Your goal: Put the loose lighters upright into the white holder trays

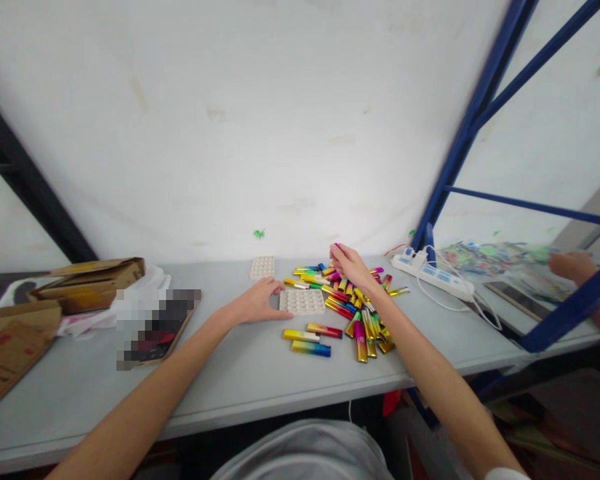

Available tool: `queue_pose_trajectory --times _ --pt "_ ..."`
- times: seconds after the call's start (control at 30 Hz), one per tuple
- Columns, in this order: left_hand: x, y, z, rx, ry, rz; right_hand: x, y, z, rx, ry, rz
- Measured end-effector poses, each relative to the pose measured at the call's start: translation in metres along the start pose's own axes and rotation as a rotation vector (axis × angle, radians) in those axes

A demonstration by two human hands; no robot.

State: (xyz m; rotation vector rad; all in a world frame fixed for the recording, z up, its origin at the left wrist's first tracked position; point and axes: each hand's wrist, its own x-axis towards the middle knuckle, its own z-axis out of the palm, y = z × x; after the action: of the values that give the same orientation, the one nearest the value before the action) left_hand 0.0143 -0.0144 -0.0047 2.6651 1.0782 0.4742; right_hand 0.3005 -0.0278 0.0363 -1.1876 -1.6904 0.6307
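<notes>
Left hand [259, 302] nearer: thumb and fingers gripped left end of white gridded tray [305, 303], its long axis left-right on grey table [230, 387]. Right hand [351, 265], beyond tray's right end by lighter pile [361, 339], pinched magenta-ended item [337, 246], mostly hidden.

Soft light, dim below, stretched edges (blurry)
</notes>
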Motion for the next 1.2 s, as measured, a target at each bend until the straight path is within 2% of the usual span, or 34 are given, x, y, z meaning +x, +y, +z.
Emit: queue_pose_trajectory --times 0.07,0.17,0.3,0.4,0.63,0.93,1.07,1.2 --pt "0.0 0.0 0.001 -0.011 0.005 -0.001 -0.001 -0.013 0.013 0.072 0.008 -0.003" --pt "0.0 -0.001 0.003 -0.027 0.025 0.006 -0.004 -0.026 0.033 0.039 0.044 -0.044" --pt "-0.001 -0.003 0.006 -0.029 0.047 0.013 -0.013 -0.023 0.058 -0.114 0.148 -0.06" --pt "0.0 -0.004 0.008 -0.03 0.048 0.013 -0.02 -0.016 0.068 -0.197 0.147 -0.077" --pt "-0.001 -0.006 0.004 -0.044 0.034 -0.036 -0.026 -0.012 0.069 -0.24 0.155 -0.127" --pt "0.0 -0.013 0.001 -0.084 0.01 0.007 -0.022 -0.011 0.068 -0.294 0.155 -0.126" --pt "0.001 -0.014 0.003 -0.1 0.026 0.008 -0.022 -0.009 0.072 -0.361 0.05 -0.201" --pt "0.002 -0.016 0.004 -0.092 0.033 0.013 -0.023 -0.005 0.076 -0.449 -0.087 -0.37"
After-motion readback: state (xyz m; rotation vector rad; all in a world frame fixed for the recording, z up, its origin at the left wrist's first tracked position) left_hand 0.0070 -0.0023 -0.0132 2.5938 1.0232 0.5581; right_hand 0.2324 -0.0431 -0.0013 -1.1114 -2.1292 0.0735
